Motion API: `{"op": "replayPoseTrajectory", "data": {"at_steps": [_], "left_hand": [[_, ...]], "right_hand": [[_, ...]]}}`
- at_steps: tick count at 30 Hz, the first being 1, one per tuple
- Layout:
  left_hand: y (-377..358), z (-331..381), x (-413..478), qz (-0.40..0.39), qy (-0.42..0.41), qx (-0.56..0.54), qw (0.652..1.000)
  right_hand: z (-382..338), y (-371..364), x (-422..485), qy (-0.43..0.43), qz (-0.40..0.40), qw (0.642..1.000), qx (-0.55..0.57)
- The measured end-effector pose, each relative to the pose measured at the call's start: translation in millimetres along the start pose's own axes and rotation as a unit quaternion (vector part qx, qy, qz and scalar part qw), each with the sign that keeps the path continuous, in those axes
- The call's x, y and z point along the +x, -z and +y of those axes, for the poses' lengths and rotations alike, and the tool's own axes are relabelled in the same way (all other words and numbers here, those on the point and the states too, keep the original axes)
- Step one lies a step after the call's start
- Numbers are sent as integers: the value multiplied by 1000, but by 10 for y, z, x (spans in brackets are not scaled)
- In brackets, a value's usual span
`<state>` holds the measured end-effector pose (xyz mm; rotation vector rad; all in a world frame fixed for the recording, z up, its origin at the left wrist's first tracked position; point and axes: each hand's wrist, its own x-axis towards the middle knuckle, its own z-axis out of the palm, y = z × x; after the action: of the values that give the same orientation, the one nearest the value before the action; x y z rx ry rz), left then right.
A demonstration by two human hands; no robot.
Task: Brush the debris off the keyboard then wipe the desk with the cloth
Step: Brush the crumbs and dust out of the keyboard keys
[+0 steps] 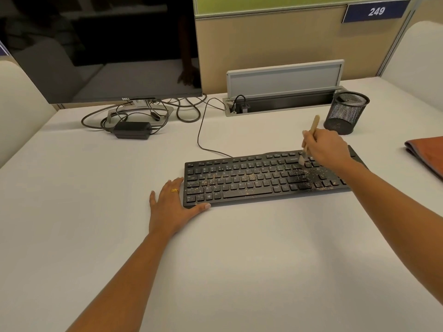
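Note:
A black keyboard [239,180] lies on the white desk [239,259], speckled with pale crumbs of debris [302,178], thickest toward its right half. My right hand [328,149] is shut on a small wooden brush [313,127], its pale bristles touching the keys near the upper right of the keyboard. My left hand [171,204] rests flat and open on the desk against the keyboard's left end, thumb along its front corner. An orange-brown folded cloth [426,152] lies at the desk's right edge.
A dark monitor [100,49] stands at the back left, with tangled cables and a black power brick [131,130] under it. A grey cable box [282,92] sits at the back centre, a black mesh pen cup [345,113] beside it. Partition walls enclose the desk.

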<state>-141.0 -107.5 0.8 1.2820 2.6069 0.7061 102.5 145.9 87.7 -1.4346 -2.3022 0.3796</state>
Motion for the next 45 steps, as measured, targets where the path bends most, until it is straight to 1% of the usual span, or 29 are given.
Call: {"op": "replayPoseTrajectory", "data": {"at_steps": [2,6,8,13,16,18,21,25,28,36,39,40,42,44,45], "left_hand": [[-3,5,3,0,-1,0,1000],[-4,-1,-2,-1,1,1,1000],[-1,-1,-5,-1,2,2,1000],[0,12,-5,3,1,-2,1000],[4,11,-5,2,2,0,1000],[4,13,-12,4,1,-4,1000],[11,22,-21,1,0,-10,1000],[14,22,-12,-5,3,-6,1000],[14,20,-10,-7,8,4,1000],[29,24,-8,-12,13,1,1000],[27,23,-6,-12,12,0,1000],[21,17,-3,-12,13,-2,1000],[6,-6,5,-7,16,-11,1000],[-5,-26,17,-4,17,-17,1000],[-6,-28,19,-4,17,-18,1000]], "right_hand": [[19,-5,-10,0,11,1000,3],[5,-21,-10,-1,-15,999,-40],[-16,-37,7,5,-12,999,-48],[-211,-82,-47,31,2,999,-22],[-443,-136,-107,62,-9,998,23],[-622,-192,-155,81,-36,994,68],[-902,-307,-232,111,-102,981,119],[-1274,-436,-308,166,-211,944,190],[-1505,-532,-343,192,-242,926,215],[-1777,-716,-295,242,-218,939,112],[-1830,-720,-263,240,-188,941,149],[-1844,-718,-266,241,-190,939,158],[-1872,-725,-288,250,-228,929,153],[-1885,-732,-331,266,-263,919,127],[-1896,-719,-346,281,-263,917,100]]}}
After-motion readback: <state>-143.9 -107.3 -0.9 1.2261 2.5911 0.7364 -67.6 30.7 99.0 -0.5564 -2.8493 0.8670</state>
